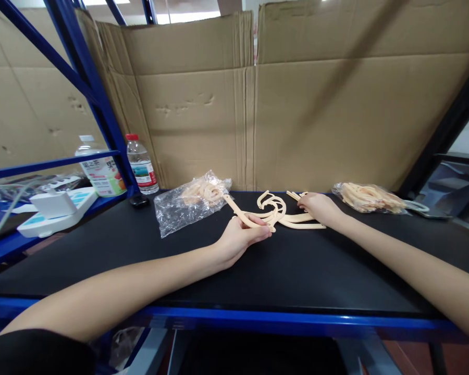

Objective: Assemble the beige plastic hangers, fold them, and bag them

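A person's two bare hands work on a black table (289, 276), over a loose tangle of cream strips (277, 205) near the table's far edge. Take the tangle as the clock's centre, with twelve pointing away from the person, toward a cardboard wall (328, 114).

At eight o'clock, the left hand (242, 234) is clamped on one strip (240, 212), thumb against fingers, the free end slanting up and away toward ten. At three o'clock, the right hand (319, 205) bends its fingers over some short strip ends (294, 195); the hand hides whether they pinch or only touch.

A crumpled clear bag (191, 200) with more strips inside lies near the left hand at nine. A second filled bag (369, 198) lies past the right hand, at three. Toward ten stands a red-capped bottle (141, 165).

The strips cross and curl over one another, so a tug on one could drag or knot the rest. They look soft, and a hard pull might stretch them. A wide leftward sweep could catch the crumpled bag.
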Tool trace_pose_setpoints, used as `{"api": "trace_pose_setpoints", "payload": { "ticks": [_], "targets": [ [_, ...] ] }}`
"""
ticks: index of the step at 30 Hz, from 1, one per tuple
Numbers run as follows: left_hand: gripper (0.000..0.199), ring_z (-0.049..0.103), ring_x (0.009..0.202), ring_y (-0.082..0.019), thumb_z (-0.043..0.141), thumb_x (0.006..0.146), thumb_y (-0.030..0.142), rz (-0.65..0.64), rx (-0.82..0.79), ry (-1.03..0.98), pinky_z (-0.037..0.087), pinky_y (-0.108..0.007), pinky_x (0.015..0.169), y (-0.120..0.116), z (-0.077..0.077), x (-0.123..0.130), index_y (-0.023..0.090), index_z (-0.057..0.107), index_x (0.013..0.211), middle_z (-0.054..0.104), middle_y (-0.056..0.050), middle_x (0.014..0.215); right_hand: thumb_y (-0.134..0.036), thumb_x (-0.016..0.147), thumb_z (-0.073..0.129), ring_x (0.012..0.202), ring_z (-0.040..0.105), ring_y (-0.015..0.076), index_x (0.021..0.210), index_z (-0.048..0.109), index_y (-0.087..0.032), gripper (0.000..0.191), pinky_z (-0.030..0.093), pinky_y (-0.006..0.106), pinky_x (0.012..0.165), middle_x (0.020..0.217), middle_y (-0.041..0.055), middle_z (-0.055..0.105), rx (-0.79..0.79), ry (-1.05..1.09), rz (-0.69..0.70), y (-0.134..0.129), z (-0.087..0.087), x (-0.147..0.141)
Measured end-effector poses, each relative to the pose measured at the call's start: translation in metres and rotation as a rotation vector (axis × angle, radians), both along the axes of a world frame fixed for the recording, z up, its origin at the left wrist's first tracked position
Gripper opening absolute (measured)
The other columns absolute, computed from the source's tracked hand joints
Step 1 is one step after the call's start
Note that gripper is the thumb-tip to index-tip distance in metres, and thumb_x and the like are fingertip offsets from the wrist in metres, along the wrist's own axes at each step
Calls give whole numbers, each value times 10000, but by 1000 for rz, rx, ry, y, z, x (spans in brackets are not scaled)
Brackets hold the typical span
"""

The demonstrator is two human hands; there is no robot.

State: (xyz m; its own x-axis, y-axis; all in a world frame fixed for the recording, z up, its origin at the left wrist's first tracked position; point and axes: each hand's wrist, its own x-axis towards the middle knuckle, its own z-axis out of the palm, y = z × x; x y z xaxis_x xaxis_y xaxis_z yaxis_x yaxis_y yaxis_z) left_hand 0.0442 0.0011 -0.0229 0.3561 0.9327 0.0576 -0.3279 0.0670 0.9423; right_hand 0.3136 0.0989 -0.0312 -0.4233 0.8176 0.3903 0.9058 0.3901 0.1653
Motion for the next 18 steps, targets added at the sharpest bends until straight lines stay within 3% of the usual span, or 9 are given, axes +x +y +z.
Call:
{"api": "trace_pose_setpoints", "payload": {
  "ticks": [2, 4, 8, 12, 18],
  "targets": [
    [252, 676, 789, -161, 787, 623, 78, -5, 2, 2, 538, -282, 812, 1, -1, 0, 87, 577, 762, 680, -67, 774, -105, 836, 502, 832, 680, 212, 874, 717, -161, 226, 507, 293, 758, 862, 80, 726, 33, 120, -23, -4, 5, -1],
    [254, 677, 792, -165, 788, 622, 80, -6, 7, 5, 538, -281, 808, 1, -2, 0, 89, 576, 762, 682, -71, 770, -133, 859, 470, 725, 689, 192, 869, 705, -165, 237, 520, 288, 724, 734, 50, 721, 39, 369, -54, -8, 9, -1],
    [268, 679, 812, -175, 793, 615, 83, -9, 11, 6, 535, -293, 820, 2, -2, 0, 98, 569, 762, 686, -74, 776, -158, 821, 499, 621, 692, 186, 758, 675, -166, 187, 540, 273, 614, 633, 34, 697, -68, 820, -56, -10, 10, 1],
    [272, 677, 810, -169, 797, 617, 89, -5, 4, 7, 533, -295, 829, 1, -1, -1, 103, 565, 757, 679, -62, 759, -202, 723, 624, 692, 697, 218, 735, 679, -168, 65, 545, 313, 658, 714, 54, 719, -72, 882, -36, -8, 3, 2],
    [267, 672, 779, -151, 804, 614, 97, -12, 2, 16, 535, -271, 810, 2, -1, -1, 95, 577, 755, 680, -62, 788, -277, 712, 649, 728, 677, 214, 807, 671, -158, 154, 531, 325, 675, 786, 75, 714, 112, 956, -8, -9, 2, -2]
  ]
}}
